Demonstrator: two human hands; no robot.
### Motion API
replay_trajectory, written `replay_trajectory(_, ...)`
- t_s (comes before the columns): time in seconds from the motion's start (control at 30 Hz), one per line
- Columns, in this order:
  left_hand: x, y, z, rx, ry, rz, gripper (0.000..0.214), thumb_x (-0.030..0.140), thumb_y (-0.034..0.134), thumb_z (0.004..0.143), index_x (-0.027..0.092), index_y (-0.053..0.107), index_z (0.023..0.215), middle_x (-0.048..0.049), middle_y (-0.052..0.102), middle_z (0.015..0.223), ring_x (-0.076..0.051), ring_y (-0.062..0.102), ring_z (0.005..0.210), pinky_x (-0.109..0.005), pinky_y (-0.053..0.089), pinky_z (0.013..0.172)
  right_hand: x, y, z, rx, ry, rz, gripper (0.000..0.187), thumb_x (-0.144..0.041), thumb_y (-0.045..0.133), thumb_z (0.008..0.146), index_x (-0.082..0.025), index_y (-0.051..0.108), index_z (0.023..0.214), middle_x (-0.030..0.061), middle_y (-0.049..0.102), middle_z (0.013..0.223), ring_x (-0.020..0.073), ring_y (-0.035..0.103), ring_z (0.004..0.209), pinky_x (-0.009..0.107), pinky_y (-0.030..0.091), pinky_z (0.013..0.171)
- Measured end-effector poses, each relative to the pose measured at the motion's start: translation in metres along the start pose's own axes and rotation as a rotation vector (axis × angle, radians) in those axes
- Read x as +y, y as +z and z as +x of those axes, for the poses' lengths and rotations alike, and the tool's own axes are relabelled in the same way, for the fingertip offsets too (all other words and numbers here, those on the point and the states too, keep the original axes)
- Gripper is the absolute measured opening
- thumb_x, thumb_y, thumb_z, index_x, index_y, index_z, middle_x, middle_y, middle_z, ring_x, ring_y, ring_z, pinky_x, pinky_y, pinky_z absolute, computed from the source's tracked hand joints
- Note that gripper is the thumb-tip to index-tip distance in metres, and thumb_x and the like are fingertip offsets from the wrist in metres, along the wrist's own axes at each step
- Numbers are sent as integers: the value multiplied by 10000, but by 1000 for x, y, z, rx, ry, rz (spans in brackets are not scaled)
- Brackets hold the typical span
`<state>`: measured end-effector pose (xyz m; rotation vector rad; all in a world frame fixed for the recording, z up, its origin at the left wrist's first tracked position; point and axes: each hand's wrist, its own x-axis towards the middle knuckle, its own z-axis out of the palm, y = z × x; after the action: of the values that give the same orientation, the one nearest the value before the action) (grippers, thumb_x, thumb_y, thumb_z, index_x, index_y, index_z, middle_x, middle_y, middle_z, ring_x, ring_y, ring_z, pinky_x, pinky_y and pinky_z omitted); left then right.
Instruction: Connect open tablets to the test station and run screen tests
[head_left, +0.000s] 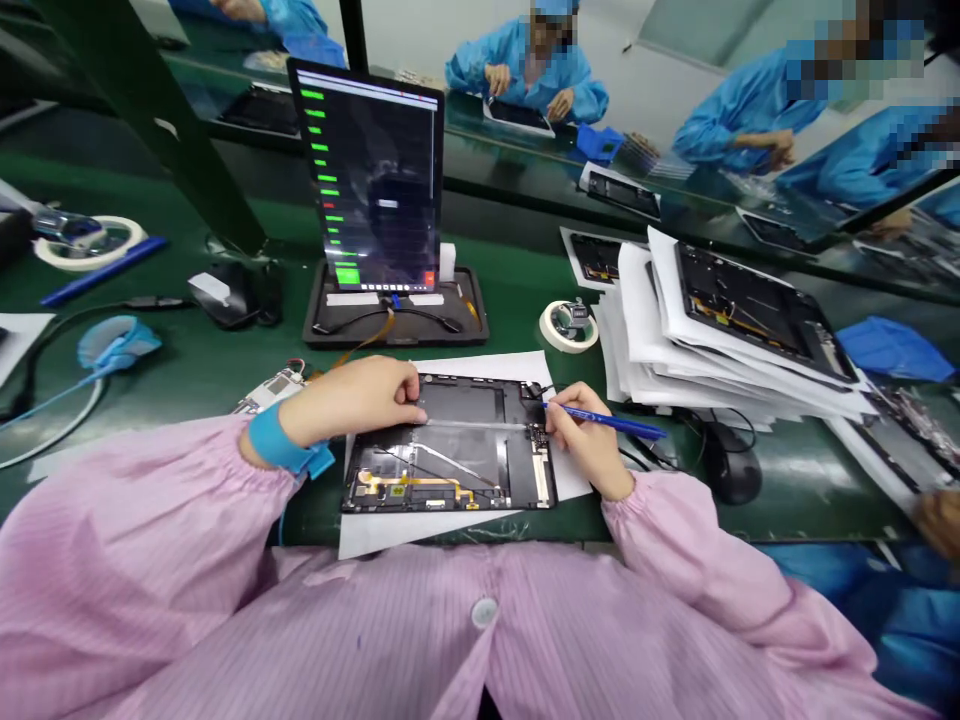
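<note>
An opened tablet housing (457, 452) lies on white paper in front of me, with orange flex cables and small boards along its near edge. A pale strip (480, 425) runs across its middle. My left hand (375, 400), a blue wrist strap around its wrist, rests over the housing's far left corner with curled fingers; the thumb lies near the strip's left end. In my right hand (581, 435) is a slim blue pen-shaped tool (619, 422), its tip at the housing's right side by the connectors. The tool's exact kind is unclear.
Behind the housing a lit screen (375, 180) stands in a black tray (397, 335). A tape roll (568, 326) and a paper stack (637, 340) bearing another housing (765, 305) sit to the right. Mice (727, 465) flank the workspace. Co-workers sit across the bench.
</note>
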<state>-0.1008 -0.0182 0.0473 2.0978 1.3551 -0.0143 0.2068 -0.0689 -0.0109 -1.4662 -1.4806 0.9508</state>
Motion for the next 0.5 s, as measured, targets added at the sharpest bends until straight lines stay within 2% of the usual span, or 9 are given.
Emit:
replay_trajectory(0.13, 5, 11, -2, -37, -17, 71, 206, 405, 638, 728, 213, 571, 697, 10, 642, 685, -158, 555, 605, -253, 317, 532, 0, 2, 0, 18, -70, -155, 176, -303, 578, 862, -210, 489, 742, -44, 533, 595, 117, 509, 534, 248, 405, 548)
replay_trajectory(0.3, 0, 12, 0, -80, -7, -16, 218, 393, 614, 726, 211, 574, 613, 15, 613, 605, -146, 525, 548, -251, 315, 520, -5, 3, 3, -13, -125, -251, 162, -307, 556, 859, -211, 512, 736, -18, 546, 681, 139, 525, 623, 260, 415, 587)
replay_trajectory(0.5, -7, 10, -1, -146, 52, -117, 170, 319, 523, 737, 226, 655, 684, 9, 693, 755, -153, 597, 654, -227, 396, 567, 0, 2, 0, 2, -140, -270, 158, -293, 549, 860, -214, 504, 730, -18, 535, 677, 146, 519, 629, 265, 407, 596)
